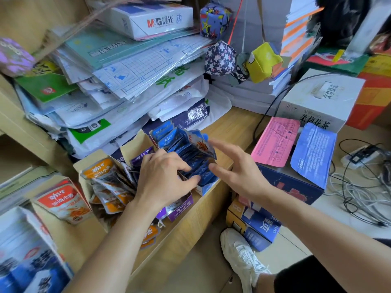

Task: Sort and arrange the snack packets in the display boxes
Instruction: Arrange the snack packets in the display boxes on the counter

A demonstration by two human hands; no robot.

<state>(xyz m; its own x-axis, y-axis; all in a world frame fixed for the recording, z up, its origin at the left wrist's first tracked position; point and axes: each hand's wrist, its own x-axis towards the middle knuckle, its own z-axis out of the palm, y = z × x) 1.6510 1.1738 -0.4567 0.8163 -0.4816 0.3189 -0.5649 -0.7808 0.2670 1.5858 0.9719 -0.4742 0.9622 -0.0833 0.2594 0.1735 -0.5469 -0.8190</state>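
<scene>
As I look down through the head camera, the nearest things are a blue-and-white box at lower left and a white shoe on the floor at lower right. Both forearms reach forward over the wooden shelf, on which the display boxes stand in a diagonal row.

From the near left, a red packet stands upright in its box. Beside it, orange packets lean in a loose fan. The purple display box comes next, and the left wrist hides most of its contents. The blue display box ends the row, with the blue packets standing in it on edge, tightly filed.

The left hand lies across the purple box. Its curled fingers and thumb pinch the near end of the blue row. The right hand is spread wide at the box's right side, thumb tip against the packets and index finger pointing at the tall front card.

To the right, a pink sheet and a blue sheet lie on a dark carton, near tangled cables. Behind the boxes, a slumped stack of paper packs presses against their back flaps. Fabric cubes hang just beyond, and a white carton stands farther right.
</scene>
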